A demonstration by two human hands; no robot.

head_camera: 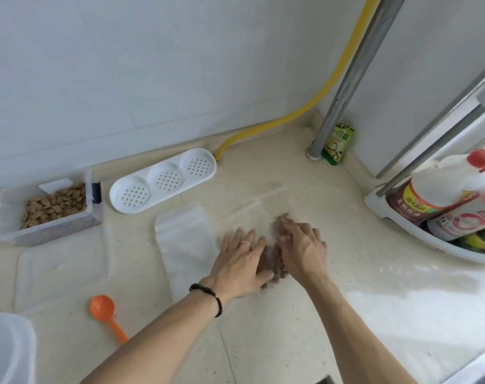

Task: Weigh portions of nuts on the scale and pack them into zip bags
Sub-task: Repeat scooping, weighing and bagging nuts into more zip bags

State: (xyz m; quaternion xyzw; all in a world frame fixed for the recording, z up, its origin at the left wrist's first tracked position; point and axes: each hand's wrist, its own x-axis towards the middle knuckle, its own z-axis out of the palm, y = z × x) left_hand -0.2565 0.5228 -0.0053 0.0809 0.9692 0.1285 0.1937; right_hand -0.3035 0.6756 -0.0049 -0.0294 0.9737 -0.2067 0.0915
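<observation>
I see both hands laid on a filled zip bag point(273, 259) on the beige counter point(346, 314), right of centre. The bag is clear and blurred; brown nuts show through between the hands. Its long axis runs away from me and slightly right, with what looks like the zip end point(263, 199) pointing toward the wall.

My left hand point(240, 263) lies flat on the bag's left side, fingers straight and spread, pressing down; a ring sits on one finger and a dark bead bracelet point(208, 295) on the wrist. My right hand point(302, 249) rests on the bag's right side, fingers bent a little over the nuts; I cannot tell whether it grips anything.

An empty zip bag point(184, 239) lies flat just left of the left hand, long axis also running away from me. Farther left stands a clear box of nuts point(55, 206). An orange scoop point(104, 310) lies near me, handle pointing toward me and right.
</observation>
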